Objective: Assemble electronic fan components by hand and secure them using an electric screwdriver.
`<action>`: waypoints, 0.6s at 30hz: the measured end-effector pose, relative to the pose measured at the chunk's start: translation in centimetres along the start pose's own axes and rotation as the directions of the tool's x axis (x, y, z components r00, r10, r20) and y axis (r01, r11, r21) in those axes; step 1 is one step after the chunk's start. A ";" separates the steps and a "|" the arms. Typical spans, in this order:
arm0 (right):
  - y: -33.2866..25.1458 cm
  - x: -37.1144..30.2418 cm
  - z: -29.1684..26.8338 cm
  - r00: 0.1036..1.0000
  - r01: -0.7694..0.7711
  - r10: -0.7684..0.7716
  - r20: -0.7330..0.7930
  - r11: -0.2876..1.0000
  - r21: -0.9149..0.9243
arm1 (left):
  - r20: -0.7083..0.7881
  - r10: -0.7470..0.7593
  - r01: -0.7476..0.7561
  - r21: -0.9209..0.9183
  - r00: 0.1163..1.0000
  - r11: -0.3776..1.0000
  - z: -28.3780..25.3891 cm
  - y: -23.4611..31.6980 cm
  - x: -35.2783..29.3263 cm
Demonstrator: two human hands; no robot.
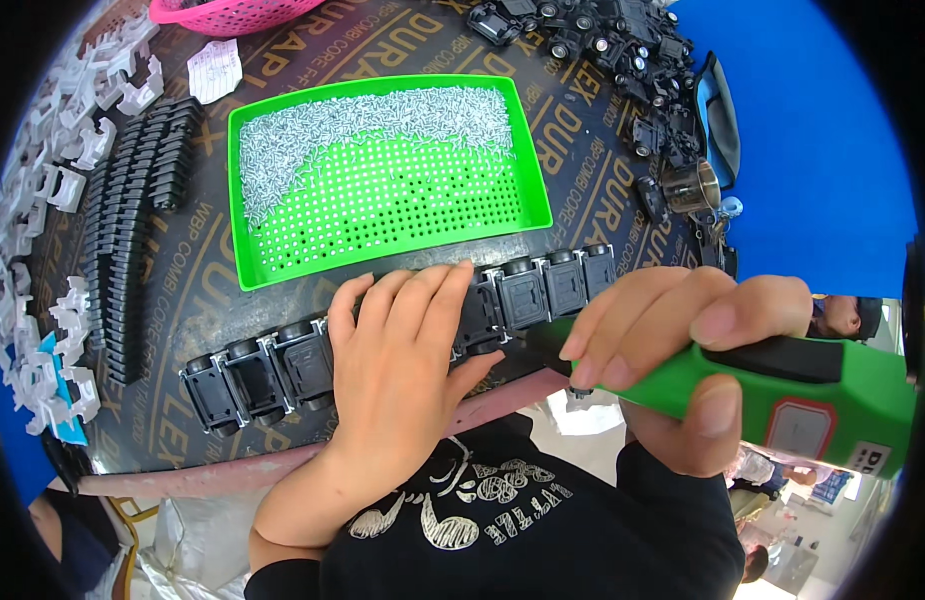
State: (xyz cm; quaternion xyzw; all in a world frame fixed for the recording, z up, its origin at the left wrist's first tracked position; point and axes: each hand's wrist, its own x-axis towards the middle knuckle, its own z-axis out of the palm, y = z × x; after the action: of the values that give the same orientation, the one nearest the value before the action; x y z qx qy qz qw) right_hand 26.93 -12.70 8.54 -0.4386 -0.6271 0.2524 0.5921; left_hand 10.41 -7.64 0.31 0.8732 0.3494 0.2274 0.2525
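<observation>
A row of black toy car chassis (pixel 306 368) with wheels lies side by side along the near part of the table. My left hand (pixel 398 335) rests across the middle of the row, fingers stretched out and thumb apart, covering some chassis. In my right hand (pixel 673 335) is a green electric screwdriver (pixel 873 400) with a black lever, the fingers wrapped round its body. Its dark nose points left, close to the row's near edge just right of my left thumb; whether the tip touches a chassis I cannot tell.
Beyond the row lies a green perforated tray (pixel 235 190) holding many small silver screws (pixel 383 112). Stacked black parts (pixel 133 220) and white plastic parts (pixel 78 140) lie left. Black wheeled pieces (pixel 623 50) and a metal cup (pixel 691 187) are right. A pink basket (pixel 233 15) stands far back.
</observation>
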 end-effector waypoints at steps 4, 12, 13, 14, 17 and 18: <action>1.7 0.0 0.2 0.992 0.076 -0.077 0.095 0.997 0.020 | -0.003 0.028 -0.028 0.008 1.000 1.000 0.2 -0.1 -0.1; 2.9 0.3 -0.3 0.924 0.084 -0.143 0.355 0.981 0.176 | -0.004 0.015 -0.015 0.011 1.000 1.000 0.3 0.1 -0.3; 2.3 -0.1 -0.1 0.945 0.057 -0.072 0.318 0.997 0.058 | 0.009 0.011 -0.011 0.003 1.000 1.000 0.2 0.1 -0.3; 2.0 -0.3 0.4 0.944 0.063 -0.078 0.319 0.996 0.059 | 0.004 0.013 -0.013 0.006 1.000 1.000 0.1 0.1 -0.2; 1.6 -0.8 0.6 0.985 0.051 -0.035 0.167 0.995 -0.090 | 0.002 0.015 -0.015 0.016 1.000 1.000 0.2 -0.2 -0.4; 1.5 -0.4 0.1 0.986 0.054 -0.037 0.165 0.994 -0.098 | 0.000 0.023 -0.023 0.013 1.000 1.000 0.2 -0.1 -0.3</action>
State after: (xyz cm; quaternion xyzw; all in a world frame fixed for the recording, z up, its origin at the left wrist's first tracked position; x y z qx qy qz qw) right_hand 27.18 -12.29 7.08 -0.4317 -0.6953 0.2414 0.5215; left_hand 10.27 -7.81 0.06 0.8788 0.3406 0.2281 0.2441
